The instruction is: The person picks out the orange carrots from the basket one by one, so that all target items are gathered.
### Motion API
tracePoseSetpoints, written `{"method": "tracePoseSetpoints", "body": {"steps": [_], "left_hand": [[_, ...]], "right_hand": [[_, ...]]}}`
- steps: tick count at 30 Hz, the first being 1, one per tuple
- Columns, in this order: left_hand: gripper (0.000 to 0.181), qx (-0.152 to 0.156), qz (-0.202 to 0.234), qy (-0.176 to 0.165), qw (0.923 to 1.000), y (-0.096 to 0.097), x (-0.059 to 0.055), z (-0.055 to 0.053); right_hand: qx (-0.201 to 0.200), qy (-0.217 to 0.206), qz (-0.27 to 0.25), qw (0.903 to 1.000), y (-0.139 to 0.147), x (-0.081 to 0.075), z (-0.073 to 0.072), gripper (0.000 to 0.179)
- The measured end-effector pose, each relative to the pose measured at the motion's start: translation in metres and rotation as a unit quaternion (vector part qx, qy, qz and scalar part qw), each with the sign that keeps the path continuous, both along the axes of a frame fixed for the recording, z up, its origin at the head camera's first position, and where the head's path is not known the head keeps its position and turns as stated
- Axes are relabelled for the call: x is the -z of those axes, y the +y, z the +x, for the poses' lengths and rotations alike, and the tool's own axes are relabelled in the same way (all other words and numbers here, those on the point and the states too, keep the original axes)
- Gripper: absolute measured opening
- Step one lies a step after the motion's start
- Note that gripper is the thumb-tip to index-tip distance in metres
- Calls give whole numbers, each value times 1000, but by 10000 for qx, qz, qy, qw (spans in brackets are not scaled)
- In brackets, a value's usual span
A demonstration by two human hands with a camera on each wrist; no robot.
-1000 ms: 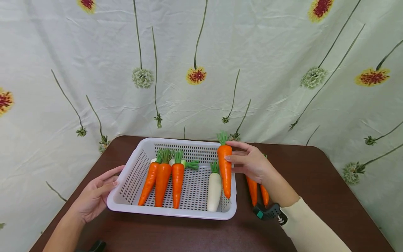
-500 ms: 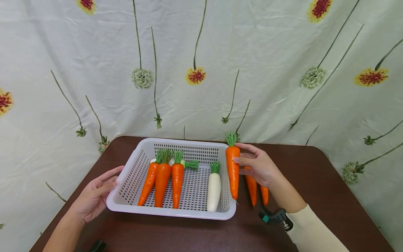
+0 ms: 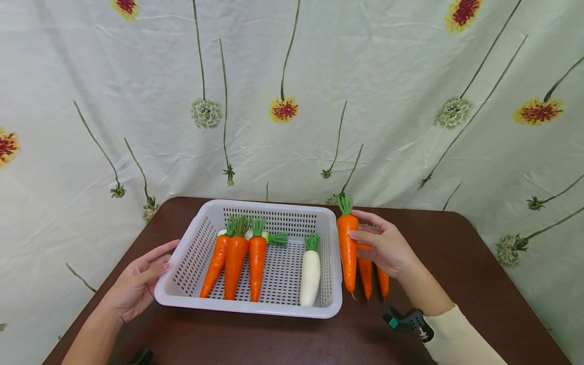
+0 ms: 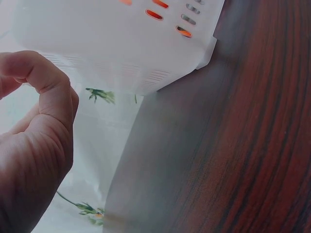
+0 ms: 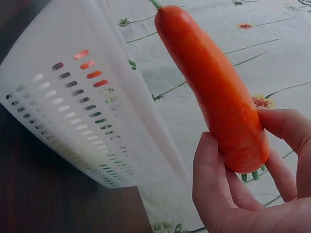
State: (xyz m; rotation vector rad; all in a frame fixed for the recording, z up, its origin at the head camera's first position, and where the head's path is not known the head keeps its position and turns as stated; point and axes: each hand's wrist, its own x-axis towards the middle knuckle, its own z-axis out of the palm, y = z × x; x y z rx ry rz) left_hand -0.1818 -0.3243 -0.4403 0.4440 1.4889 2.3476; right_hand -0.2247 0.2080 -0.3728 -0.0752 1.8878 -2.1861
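Observation:
A carrot point(image 3: 348, 258) with a green top is pinched between the thumb and fingers of my right hand point(image 3: 380, 246), just outside the right side of a white plastic basket point(image 3: 251, 308). The right wrist view shows this carrot point(image 5: 218, 92) close up, its tip pointing away from the palm. My left hand point(image 3: 137, 284) holds the basket's left side, thumb at the rim; part of its grip is hidden. Inside, three carrots point(image 3: 236, 268) lie side by side at the left, partly covering white radishes with a green top point(image 3: 278, 239). Another white radish point(image 3: 311, 279) lies at the right.
Two more carrots point(image 3: 366, 276) lie on the dark brown table point(image 3: 456, 284), partly hidden by my right hand. A pale cloth point(image 3: 388, 76) printed with flowers hangs behind the table's far edge.
My right hand has carried the carrot rightward, from over the basket's right end past its rim to the table side. The left hand and the basket stay in place.

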Motion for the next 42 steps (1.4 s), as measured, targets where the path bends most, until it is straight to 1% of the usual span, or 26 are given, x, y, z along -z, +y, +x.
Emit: {"method": "tracePoseSetpoints", "body": {"steps": [9, 16, 20, 25, 33, 42], "left_hand": [[52, 13, 24, -53, 10000, 0, -1, 0], [52, 15, 26, -41, 10000, 1, -1, 1], [52, 11, 21, -45, 10000, 1, -2, 1], [52, 15, 26, -34, 10000, 1, -1, 1], [52, -14, -9, 32, 10000, 0, 2, 0], [52, 7, 29, 17, 10000, 0, 1, 0]], "right_hand": [[83, 4, -247, 9997, 15, 6, 4, 51], [238, 52, -182, 9995, 30, 11, 6, 50], [317, 168, -145, 9993, 39, 14, 5, 51], [290, 326, -230, 9988, 51, 20, 4, 50], [288, 340, -100, 9990, 69, 30, 3, 51], [283, 337, -122, 9990, 85, 39, 1, 49]]}}
